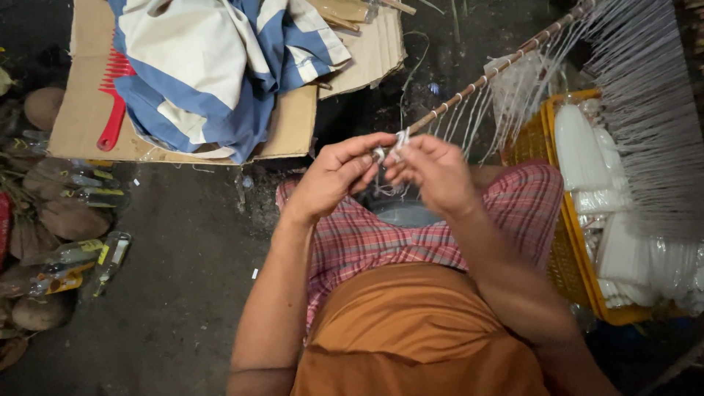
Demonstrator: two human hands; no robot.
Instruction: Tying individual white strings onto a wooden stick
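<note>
My left hand (337, 176) and my right hand (433, 174) meet in front of me, above my lap. Both pinch white string at the near end of a thin wooden stick (480, 81). The stick runs up and to the right, and many white strings (513, 95) hang from it in a row. Loose string ends (387, 189) dangle below my fingers. I sit in a red checked cloth (367, 238) and an orange shirt.
A yellow basket (568, 242) of white candles stands at my right, with more white strands above it. Flat cardboard (84, 110) at upper left holds a red comb (114, 110) and a blue and white striped cloth (213, 66). Glass bottles (88, 257) and coconuts lie at left.
</note>
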